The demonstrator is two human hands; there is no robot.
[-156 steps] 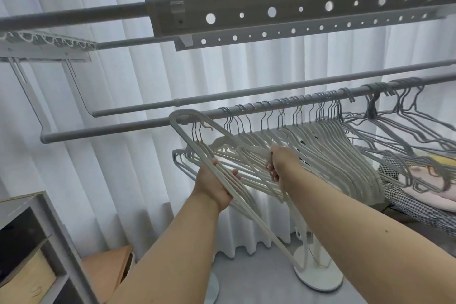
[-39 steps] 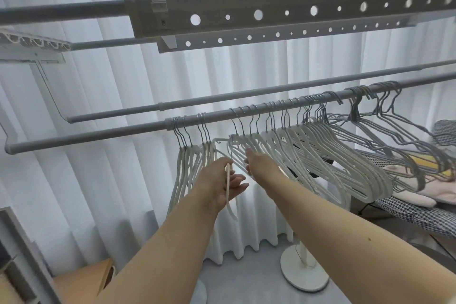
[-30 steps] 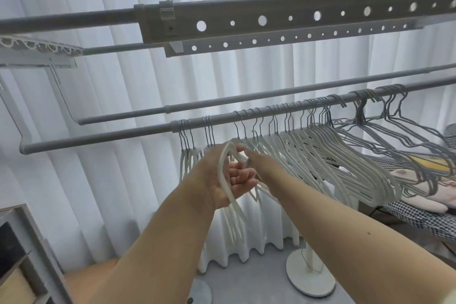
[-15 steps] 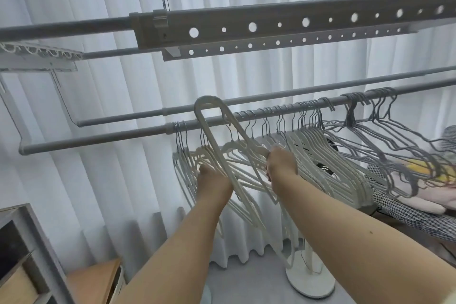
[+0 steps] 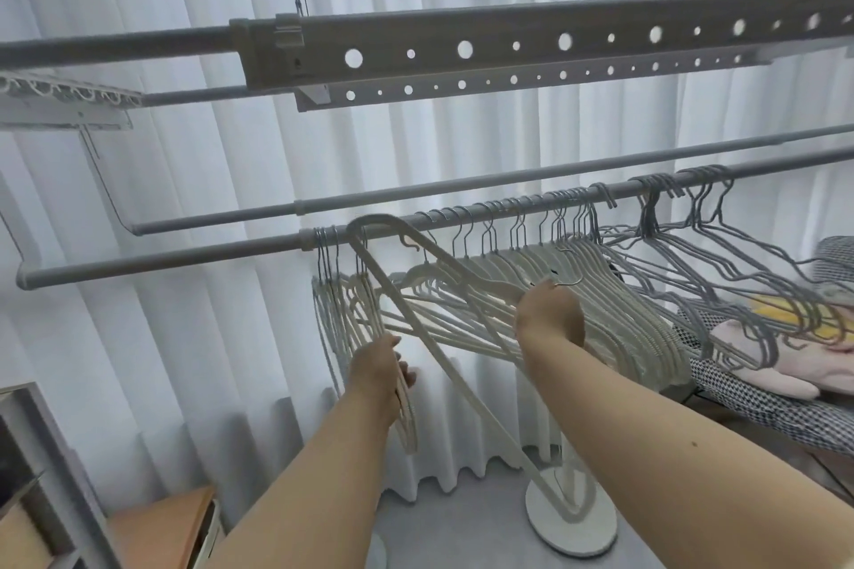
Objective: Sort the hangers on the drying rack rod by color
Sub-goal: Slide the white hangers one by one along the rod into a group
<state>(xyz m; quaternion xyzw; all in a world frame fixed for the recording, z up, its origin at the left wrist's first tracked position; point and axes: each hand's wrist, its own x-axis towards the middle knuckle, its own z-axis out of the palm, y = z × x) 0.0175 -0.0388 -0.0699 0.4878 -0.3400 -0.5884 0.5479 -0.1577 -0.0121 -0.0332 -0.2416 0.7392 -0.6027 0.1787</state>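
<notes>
While the rod (image 5: 185, 254) already carries white hangers (image 5: 614, 291) bunched mid-rod and grey hangers (image 5: 721, 245) to the right, sorting looks nearly finished. Her right hand (image 5: 550, 314) grips 1 pale, slim-armed white hanger (image 5: 462, 365), tilted off the rod; her left hand (image 5: 376, 363) holds the leftmost white bunch (image 5: 342, 305).

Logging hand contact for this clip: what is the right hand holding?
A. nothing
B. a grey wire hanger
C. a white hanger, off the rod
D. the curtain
C: the right hand grips a white hanger tilted in front of the rod, its metal hook free.
</notes>
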